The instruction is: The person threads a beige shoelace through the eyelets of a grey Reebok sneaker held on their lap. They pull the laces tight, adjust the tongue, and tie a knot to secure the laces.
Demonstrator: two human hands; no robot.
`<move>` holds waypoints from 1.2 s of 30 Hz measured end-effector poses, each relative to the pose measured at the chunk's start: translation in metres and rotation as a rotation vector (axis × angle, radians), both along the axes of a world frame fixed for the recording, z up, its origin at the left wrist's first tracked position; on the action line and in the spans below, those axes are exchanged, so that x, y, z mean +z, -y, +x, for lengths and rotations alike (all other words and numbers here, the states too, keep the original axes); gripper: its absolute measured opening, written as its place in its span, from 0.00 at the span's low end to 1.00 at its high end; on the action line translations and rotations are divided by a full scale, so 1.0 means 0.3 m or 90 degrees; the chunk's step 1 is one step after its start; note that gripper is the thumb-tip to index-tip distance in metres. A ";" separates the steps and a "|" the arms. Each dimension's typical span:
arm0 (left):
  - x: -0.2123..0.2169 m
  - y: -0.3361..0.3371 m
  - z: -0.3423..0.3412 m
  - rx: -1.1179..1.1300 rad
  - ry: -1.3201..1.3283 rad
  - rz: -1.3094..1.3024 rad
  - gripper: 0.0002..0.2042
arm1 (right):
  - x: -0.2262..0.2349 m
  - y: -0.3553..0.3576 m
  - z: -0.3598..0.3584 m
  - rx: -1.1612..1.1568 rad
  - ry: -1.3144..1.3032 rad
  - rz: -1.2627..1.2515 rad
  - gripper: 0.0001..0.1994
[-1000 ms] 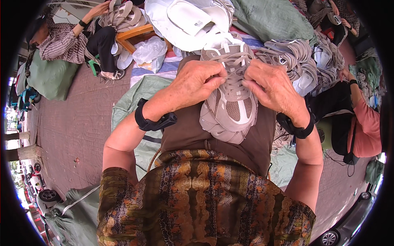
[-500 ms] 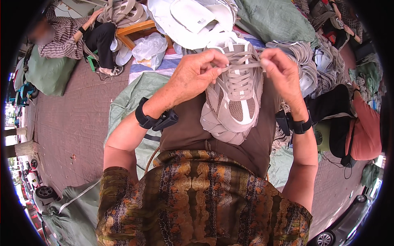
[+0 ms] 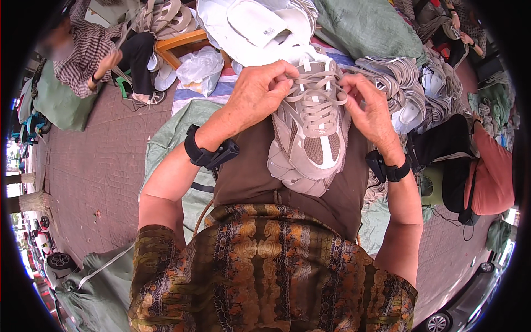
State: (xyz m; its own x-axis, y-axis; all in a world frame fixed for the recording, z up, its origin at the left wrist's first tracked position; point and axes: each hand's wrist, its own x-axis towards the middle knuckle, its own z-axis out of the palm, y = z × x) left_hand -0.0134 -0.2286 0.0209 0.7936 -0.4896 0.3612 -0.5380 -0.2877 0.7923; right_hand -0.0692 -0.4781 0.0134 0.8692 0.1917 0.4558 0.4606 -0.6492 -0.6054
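Across my lap lies a beige-and-white sneaker upper (image 3: 322,150), its toe pointing toward me. Other beige uppers (image 3: 301,183) are stacked beneath it. A flat beige shoelace (image 3: 318,110) criss-crosses its front, with loose loops near the top eyelets. My left hand (image 3: 261,93) pinches the lace at the upper's left edge, thumb against forefinger. On the other side, my right hand (image 3: 369,106) has its thumb and forefinger closed on a lace loop by the right row of eyelets. The fingertips partly hide the lace ends.
White shoe parts fill a large white bag (image 3: 221,39) beyond the upper. Bundled beige uppers (image 3: 401,77) lie to the right. A clear plastic bag (image 3: 200,69) sits by a wooden stool (image 3: 180,43). One person (image 3: 83,55) sits far left, another (image 3: 492,171) at right.
My right hand has moved left and nearer to me, and my left hand slightly left. The lace stretched between them now hangs in loops. The person at far left has lowered a hand.
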 end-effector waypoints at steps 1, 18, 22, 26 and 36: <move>0.000 0.004 0.004 -0.002 0.041 0.018 0.07 | -0.006 -0.011 -0.005 0.002 0.004 -0.012 0.13; 0.089 0.051 0.036 -0.079 0.234 0.308 0.06 | -0.034 -0.058 0.022 -0.029 0.095 -0.064 0.09; 0.106 0.035 0.054 -0.138 0.135 0.261 0.04 | -0.034 -0.062 0.020 -0.037 0.098 -0.062 0.10; 0.090 0.036 0.049 -0.142 0.197 0.208 0.02 | -0.038 -0.075 0.026 -0.046 0.105 -0.057 0.10; 0.068 0.003 -0.001 -0.173 0.326 0.193 0.04 | -0.055 -0.073 0.036 -0.033 0.133 -0.006 0.05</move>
